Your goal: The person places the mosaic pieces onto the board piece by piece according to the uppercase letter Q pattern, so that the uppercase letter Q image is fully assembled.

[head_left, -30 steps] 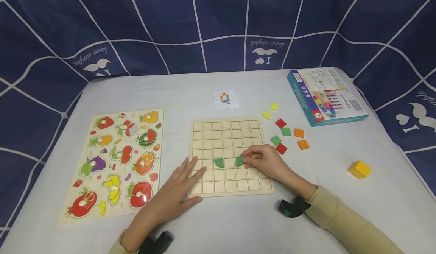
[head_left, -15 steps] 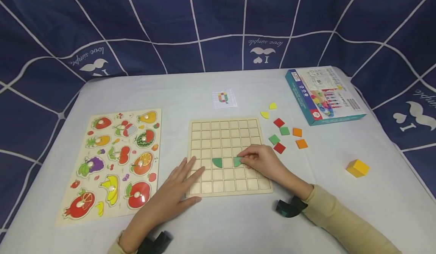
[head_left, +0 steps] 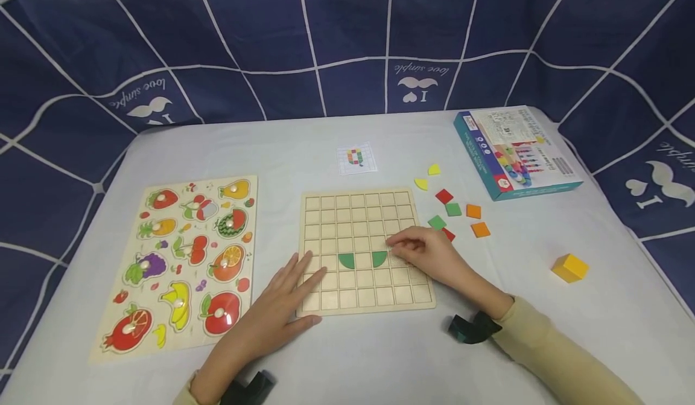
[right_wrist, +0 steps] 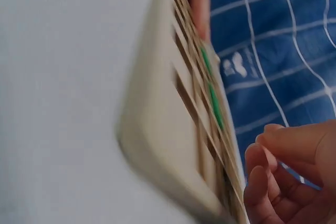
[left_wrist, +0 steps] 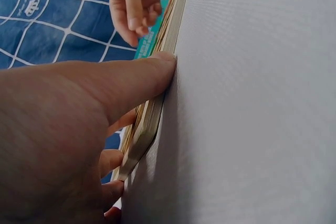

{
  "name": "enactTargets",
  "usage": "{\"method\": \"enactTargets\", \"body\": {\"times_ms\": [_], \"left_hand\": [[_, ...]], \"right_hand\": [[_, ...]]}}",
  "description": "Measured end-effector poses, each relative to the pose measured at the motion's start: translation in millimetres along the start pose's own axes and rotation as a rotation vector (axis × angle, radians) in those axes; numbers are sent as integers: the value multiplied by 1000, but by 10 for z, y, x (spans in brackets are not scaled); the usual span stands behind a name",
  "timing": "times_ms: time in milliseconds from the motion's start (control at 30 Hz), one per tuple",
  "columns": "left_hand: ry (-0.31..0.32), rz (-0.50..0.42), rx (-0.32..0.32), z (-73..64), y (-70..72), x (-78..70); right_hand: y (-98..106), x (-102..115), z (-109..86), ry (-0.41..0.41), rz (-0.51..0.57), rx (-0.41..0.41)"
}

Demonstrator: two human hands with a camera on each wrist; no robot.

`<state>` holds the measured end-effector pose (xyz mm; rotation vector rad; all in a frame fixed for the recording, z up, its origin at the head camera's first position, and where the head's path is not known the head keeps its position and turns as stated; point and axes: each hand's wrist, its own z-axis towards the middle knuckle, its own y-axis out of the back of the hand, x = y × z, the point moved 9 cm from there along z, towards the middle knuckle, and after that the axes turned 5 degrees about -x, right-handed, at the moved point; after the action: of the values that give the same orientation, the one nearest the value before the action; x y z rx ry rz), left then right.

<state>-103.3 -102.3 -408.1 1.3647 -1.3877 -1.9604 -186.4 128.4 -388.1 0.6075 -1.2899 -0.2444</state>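
A wooden grid board (head_left: 343, 230) lies flat in the middle of the table. Two green quarter-circle tiles, a left one (head_left: 349, 259) and a right one (head_left: 378, 258), sit in cells of the same row with one bare cell between them. My left hand (head_left: 271, 311) rests at the board's left edge, fingers spread over it; in the left wrist view its thumb (left_wrist: 142, 77) presses along the near edge. Over the board's right side is my right hand (head_left: 429, 253), its fingers loosely bent and holding nothing, just right of the right green tile.
Loose red, green, orange and yellow tiles, such as an orange one (head_left: 480, 230), lie right of the board. Behind it is a pattern card (head_left: 356, 158). A fruit puzzle (head_left: 176, 266) stands left, a box (head_left: 518, 151) back right, a yellow block (head_left: 570, 268) far right.
My right hand has let go of the right green quarter-circle tile, which stays in its cell, and has drawn back slightly to the right. My left hand has kept its place.
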Motion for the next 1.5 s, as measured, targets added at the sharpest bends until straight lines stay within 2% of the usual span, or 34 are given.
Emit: {"method": "enactTargets", "body": {"times_ms": [133,200,267,433,500,567,667,767,1233,1367,1500], "left_hand": [[-2,2,-1,3,-2,-4],[-4,3,-3,3,-1,-7],[-9,5,-4,3,-2,-10],[-11,3,-7,4,-4,-13],[-7,3,-9,2,-6,-12],[-2,2,-8,-1,-9,-10],[0,9,-4,-9,-15,-11],[-4,12,-4,-14,-7,-18],[-14,6,-10,-7,16,-20],[-24,9,-10,-5,11,-17],[-31,12,-9,4,7,-19]], "right_hand": [[310,-159,-30,-28,11,-65],[466,-290,-59,-72,24,-98],[615,-329,-102,-127,28,-132],[838,-508,-199,-202,-8,-188],[858,-636,-219,-208,-64,-193],[855,-677,-230,-210,-132,-194],[827,-668,-238,-187,-223,-190],[783,-617,-237,-155,-262,-188],[664,-485,-196,-33,-302,-188],[658,-475,-191,-14,-287,-193],[682,-512,-186,-33,-255,-193]]}}
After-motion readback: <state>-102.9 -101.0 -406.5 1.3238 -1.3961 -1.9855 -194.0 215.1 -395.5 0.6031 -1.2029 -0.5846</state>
